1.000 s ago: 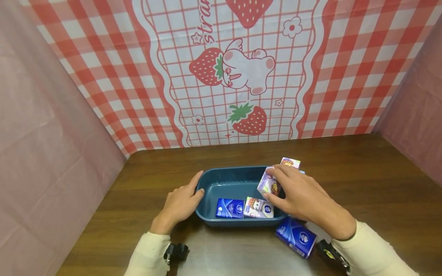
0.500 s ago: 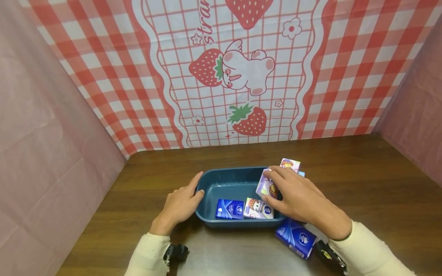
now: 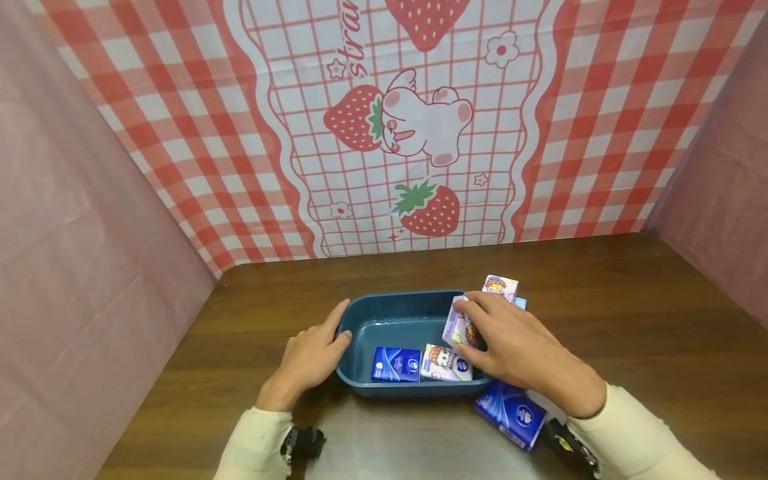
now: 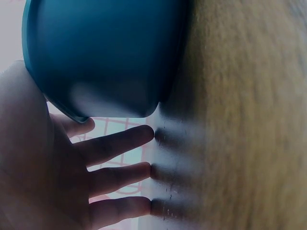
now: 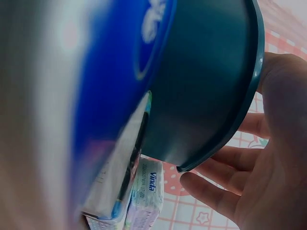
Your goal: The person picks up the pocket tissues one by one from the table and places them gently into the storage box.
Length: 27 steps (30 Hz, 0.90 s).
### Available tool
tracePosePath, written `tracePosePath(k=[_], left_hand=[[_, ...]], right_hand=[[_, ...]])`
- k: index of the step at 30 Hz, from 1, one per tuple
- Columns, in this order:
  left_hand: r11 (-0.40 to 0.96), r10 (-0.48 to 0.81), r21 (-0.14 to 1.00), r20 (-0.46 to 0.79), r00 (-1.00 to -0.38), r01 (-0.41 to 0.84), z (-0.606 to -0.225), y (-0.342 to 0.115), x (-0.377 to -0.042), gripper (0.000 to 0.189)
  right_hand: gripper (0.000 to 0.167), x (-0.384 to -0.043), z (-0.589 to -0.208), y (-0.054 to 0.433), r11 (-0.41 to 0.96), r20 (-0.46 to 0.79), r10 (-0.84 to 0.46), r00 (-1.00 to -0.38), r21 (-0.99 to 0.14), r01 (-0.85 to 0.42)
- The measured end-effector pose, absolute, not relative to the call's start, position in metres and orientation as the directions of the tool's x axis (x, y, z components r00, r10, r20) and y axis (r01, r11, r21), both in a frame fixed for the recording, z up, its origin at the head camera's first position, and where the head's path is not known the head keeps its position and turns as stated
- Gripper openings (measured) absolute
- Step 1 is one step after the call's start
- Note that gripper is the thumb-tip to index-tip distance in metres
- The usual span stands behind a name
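A dark teal plastic basin (image 3: 408,301) stands on the table. My left hand (image 3: 308,360) rests at its left end, thumb by the rim; in the left wrist view the other fingers (image 4: 117,143) are spread and straight, tips down at the table. Over the basin's right end, my right hand (image 3: 519,343) pinches a purple-and-white tissue pack (image 3: 459,327), tilted, between thumb and fingers. Inside, along the near wall, lie a blue tissue pack (image 3: 396,365) and a white cartoon-printed tissue pack (image 3: 447,363), side by side.
Outside the basin's near right corner lies another blue tissue pack (image 3: 513,415). Behind my right hand are a cartoon-printed pack (image 3: 500,285) and a light blue edge (image 3: 521,303) of something under it. A strawberry-print checked cloth (image 3: 414,133) hangs behind the table.
My right hand, with the tissue pack, has shifted slightly toward the near side of the basin and a little left. My left hand has stayed at the basin's left end.
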<state>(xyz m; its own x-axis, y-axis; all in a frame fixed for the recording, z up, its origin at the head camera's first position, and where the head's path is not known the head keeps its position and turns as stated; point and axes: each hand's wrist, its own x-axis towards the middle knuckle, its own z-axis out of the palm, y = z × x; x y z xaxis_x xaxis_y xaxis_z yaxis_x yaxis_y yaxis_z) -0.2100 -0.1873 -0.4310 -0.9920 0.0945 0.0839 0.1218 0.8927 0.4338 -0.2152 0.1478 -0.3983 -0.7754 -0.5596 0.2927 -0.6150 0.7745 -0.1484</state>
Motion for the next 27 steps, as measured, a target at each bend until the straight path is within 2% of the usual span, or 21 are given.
tracePosePath(k=[10, 27], left_hand=[[0.896, 0.093, 0.428, 0.084, -0.992, 0.12, -0.4314, -0.1875, -0.2105, 0.06], [0.894, 0.091, 0.432, 0.08, -0.993, 0.117, -0.431, -0.1872, -0.21, 0.06]], right_hand=[[0.067, -0.2149, -0.3995, 0.1487, 0.763, 0.311, -0.578, -0.755, -0.124, -0.635], [0.064, -0.2135, -0.4007, 0.1498, 0.765, 0.307, -0.577, -0.757, -0.119, -0.632]])
